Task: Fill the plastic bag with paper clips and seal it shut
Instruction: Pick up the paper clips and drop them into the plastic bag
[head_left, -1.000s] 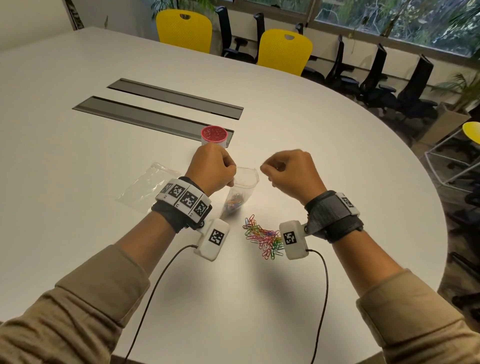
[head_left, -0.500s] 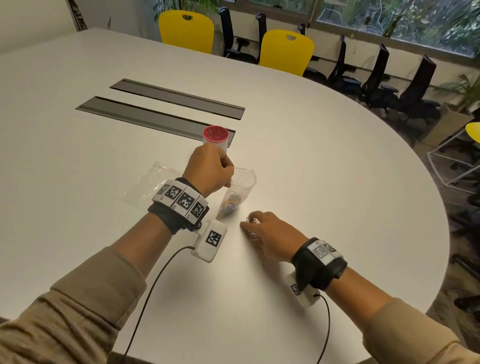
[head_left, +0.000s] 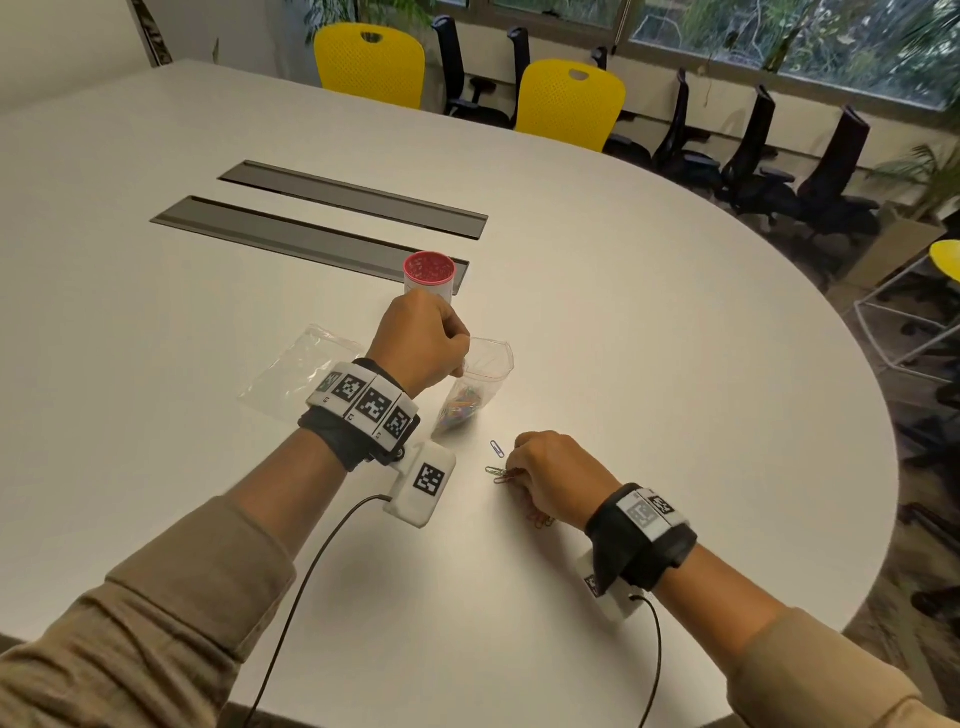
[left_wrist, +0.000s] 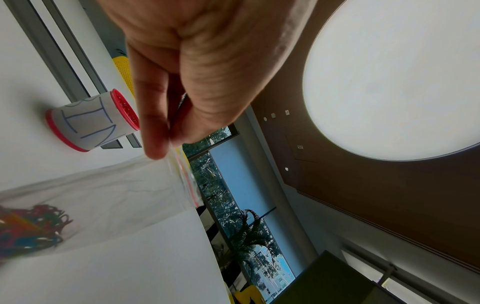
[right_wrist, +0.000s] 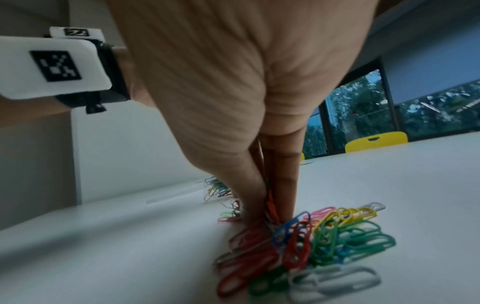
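Paper clips (right_wrist: 306, 244) lie in a loose coloured heap on the white desk (head_left: 649, 364), nearest the person, and the right hand (head_left: 553, 480) is down on that heap with thumb and fingers drawn together, pinching a few of them. They look light, hard and slick, and they hook into one another, so a pinch at the edge of the heap will likely drag extras along or shed some on the way. One blue clip (head_left: 497, 448) sits apart, just beyond the heap.

Farther out from the heap stands the plastic bag (head_left: 475, 384), mouth up and tilted, with a clump of clips already at its bottom. The left hand (head_left: 421, 345) pinches the rim between thumb and fingertips (left_wrist: 153, 144), holding it open. The film is thin and limp, so I judge it will slump shut unless held at the rim; for sealing, the red strip along the mouth is the place to press.

Left of the bag, a second empty bag (head_left: 301, 374) lies flat. Beyond it stands a red-topped tub (head_left: 430, 273).
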